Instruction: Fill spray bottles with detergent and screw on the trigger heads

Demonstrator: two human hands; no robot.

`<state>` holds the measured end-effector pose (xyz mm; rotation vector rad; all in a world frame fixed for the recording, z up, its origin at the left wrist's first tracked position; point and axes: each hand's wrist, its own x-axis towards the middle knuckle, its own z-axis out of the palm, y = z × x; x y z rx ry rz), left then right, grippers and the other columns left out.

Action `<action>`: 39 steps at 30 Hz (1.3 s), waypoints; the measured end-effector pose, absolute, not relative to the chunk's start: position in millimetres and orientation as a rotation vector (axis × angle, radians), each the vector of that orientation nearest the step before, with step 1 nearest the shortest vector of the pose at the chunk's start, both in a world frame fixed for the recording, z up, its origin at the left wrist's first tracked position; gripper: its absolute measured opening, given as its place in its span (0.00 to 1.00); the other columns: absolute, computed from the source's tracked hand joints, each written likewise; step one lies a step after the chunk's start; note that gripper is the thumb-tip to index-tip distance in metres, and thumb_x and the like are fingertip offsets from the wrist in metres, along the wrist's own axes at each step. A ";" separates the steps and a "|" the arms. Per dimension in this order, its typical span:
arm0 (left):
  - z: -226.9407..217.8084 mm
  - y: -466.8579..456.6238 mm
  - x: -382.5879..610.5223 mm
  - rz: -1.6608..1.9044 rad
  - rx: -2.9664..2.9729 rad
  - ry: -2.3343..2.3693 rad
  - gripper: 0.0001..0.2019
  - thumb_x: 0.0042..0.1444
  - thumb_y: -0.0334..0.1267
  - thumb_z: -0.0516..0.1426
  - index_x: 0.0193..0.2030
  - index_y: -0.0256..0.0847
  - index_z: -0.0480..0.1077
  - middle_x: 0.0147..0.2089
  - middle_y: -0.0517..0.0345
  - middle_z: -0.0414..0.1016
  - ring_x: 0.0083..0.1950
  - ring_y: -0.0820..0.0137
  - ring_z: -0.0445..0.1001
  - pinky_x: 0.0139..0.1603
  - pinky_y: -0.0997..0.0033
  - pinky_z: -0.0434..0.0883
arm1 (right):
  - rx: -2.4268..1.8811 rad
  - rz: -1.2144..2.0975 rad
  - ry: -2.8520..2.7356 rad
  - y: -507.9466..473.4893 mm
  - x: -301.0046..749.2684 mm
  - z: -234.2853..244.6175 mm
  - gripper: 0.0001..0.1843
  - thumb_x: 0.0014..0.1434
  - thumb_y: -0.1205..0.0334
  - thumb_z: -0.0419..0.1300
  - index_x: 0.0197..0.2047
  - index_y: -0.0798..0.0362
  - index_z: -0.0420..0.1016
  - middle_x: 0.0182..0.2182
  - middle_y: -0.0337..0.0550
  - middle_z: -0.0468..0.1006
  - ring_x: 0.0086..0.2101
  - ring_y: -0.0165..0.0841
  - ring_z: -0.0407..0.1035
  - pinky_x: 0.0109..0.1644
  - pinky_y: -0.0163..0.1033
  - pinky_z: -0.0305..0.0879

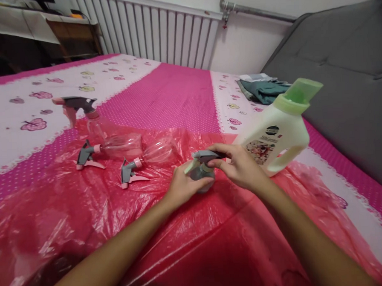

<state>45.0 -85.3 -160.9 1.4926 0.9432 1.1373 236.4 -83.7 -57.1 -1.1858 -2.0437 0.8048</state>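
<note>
Between my hands, above the red plastic sheet (171,246), stands a clear spray bottle (203,176) with a grey and pale green trigger head. My left hand (182,184) is wrapped round the bottle's body, its thumb across the front. The fingers of my right hand (237,162) pinch the grey spray head (207,155) at the top. To the left are three more clear spray bottles with grey and pink heads: one upright (96,126), and two lying on their sides (122,145) (159,153). How full the held bottle is, I cannot tell.
Right of my hands a large white jug (289,131) with a green cap stands on the sheet. Folded dark green cloth (265,90) lies behind it. A pink and white bedspread (175,97), a radiator (149,32) and a grey headboard (340,62) surround the area.
</note>
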 end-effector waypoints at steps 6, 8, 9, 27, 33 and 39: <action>-158.7 -83.5 42.7 1.126 1.525 0.911 0.24 0.51 0.49 0.77 0.52 0.42 0.86 0.49 0.51 0.89 0.53 0.54 0.85 0.59 0.56 0.79 | -1.051 0.894 -2.273 -73.2 250.2 -50.1 0.04 0.70 0.60 0.61 0.44 0.50 0.77 0.41 0.43 0.83 0.42 0.36 0.77 0.49 0.42 0.74; -158.2 -84.2 43.2 1.131 1.533 0.904 0.22 0.54 0.49 0.75 0.53 0.42 0.86 0.50 0.50 0.89 0.53 0.54 0.84 0.59 0.56 0.79 | -1.129 0.754 -2.276 -78.2 245.5 -51.3 0.08 0.67 0.56 0.67 0.44 0.49 0.74 0.44 0.44 0.80 0.44 0.37 0.76 0.50 0.44 0.75; -158.5 -84.5 43.5 1.133 1.536 0.904 0.22 0.54 0.48 0.75 0.53 0.43 0.86 0.50 0.51 0.89 0.53 0.54 0.84 0.58 0.57 0.79 | -1.175 0.696 -2.249 -81.6 242.0 -53.0 0.10 0.66 0.56 0.69 0.44 0.49 0.73 0.44 0.44 0.79 0.44 0.38 0.76 0.50 0.44 0.74; -159.7 -77.1 41.9 1.130 1.587 0.882 0.28 0.55 0.46 0.75 0.62 0.42 0.85 0.62 0.45 0.88 0.62 0.50 0.84 0.70 0.48 0.77 | -0.999 0.727 -2.395 -70.4 248.0 -49.4 0.22 0.61 0.71 0.64 0.57 0.45 0.75 0.55 0.45 0.84 0.53 0.39 0.79 0.60 0.47 0.77; -152.2 -79.4 39.6 1.130 1.606 0.861 0.25 0.55 0.48 0.76 0.58 0.42 0.86 0.58 0.46 0.89 0.58 0.50 0.85 0.65 0.51 0.78 | -1.143 0.625 -2.202 -79.3 239.4 -62.4 0.13 0.61 0.66 0.66 0.49 0.47 0.75 0.43 0.42 0.80 0.42 0.36 0.76 0.47 0.42 0.74; -152.7 -78.0 40.3 1.102 1.663 0.890 0.24 0.55 0.46 0.76 0.58 0.43 0.86 0.58 0.47 0.90 0.58 0.50 0.84 0.67 0.47 0.78 | -1.154 0.740 -2.083 -82.3 242.2 -70.8 0.31 0.60 0.65 0.67 0.66 0.44 0.70 0.47 0.43 0.77 0.46 0.37 0.77 0.54 0.46 0.78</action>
